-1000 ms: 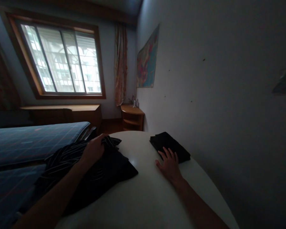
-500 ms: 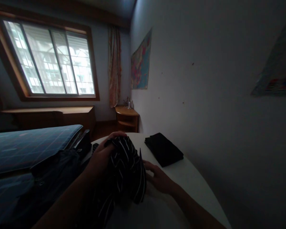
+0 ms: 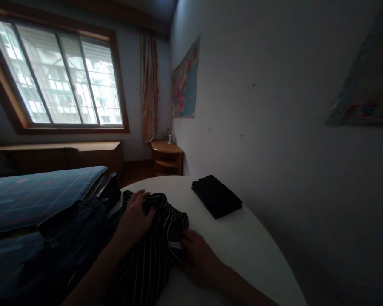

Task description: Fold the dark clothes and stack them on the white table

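A black garment with thin white stripes lies rumpled over the left part of the round white table. A pale label shows inside its dark opening near the right edge. My left hand rests on top of the cloth, thumb and fingers apart. At the garment's right edge, beside the label, my right hand has its fingers closed on the fabric; the fingertips are partly hidden in shadow. A folded black cloth lies flat farther back on the table, apart from both hands.
Left of the table are dark clothes and a blue checked mattress. A wall runs along the right side. Behind stand a wooden corner shelf and a long desk under the window.
The bunched striped garment has come down and spread on the table. My left hand has lowered with it and loosened; my right hand has moved slightly down and left, onto its edge.
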Motion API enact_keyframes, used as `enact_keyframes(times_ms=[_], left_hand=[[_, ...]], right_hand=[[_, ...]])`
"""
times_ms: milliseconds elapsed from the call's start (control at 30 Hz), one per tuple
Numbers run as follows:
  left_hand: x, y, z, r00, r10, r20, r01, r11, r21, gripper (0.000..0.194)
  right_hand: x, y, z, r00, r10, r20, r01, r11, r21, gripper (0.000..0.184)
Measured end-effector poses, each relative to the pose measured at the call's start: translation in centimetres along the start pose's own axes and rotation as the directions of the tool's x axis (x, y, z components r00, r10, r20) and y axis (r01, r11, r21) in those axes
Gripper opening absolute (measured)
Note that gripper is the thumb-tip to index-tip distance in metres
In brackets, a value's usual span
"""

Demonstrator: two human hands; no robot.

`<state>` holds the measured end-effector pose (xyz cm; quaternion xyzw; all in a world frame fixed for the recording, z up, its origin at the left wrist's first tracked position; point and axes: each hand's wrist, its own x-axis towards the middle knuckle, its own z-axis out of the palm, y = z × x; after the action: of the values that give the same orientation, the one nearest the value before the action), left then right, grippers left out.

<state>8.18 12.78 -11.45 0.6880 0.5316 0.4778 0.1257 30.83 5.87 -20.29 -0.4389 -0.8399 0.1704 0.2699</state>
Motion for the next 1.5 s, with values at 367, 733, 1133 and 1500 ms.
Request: enact_keyframes(times_ms=[367, 733, 1133, 1500], left_hand=[[-3.9, 2.3, 0.4, 0.771, 0.120, 0.625, -0.198, 0.979, 0.056, 0.055], [-1.3, 1.2, 1.1, 0.919, -0.067, 0.387, 0.291, 0.778, -0.556, 0.026], [-4.9, 4.5, 1.5, 0.926, -0.007, 0.377, 0.097, 0.971, -0.220, 0.092], [-5.7, 3.5, 3.3, 0.813, -0.018, 0.582, 0.394, 0.753, -0.528, 0.043]], right_hand=[[-0.4, -0.4, -3.3, 0.944, 0.259, -0.204, -0.142, 0.878, 0.456, 0.018], [4.4, -5.0, -10.0, 0.995, 0.036, -0.091, -0.024, 0.992, 0.126, 0.082], [8.6, -3.9, -11.0, 0.834, 0.363, -0.414, -0.188, 0.894, 0.406, 0.024], [7.5, -6.1, -12.6, 0.914, 0.302, -0.273, 0.052, 0.578, 0.814, 0.037]])
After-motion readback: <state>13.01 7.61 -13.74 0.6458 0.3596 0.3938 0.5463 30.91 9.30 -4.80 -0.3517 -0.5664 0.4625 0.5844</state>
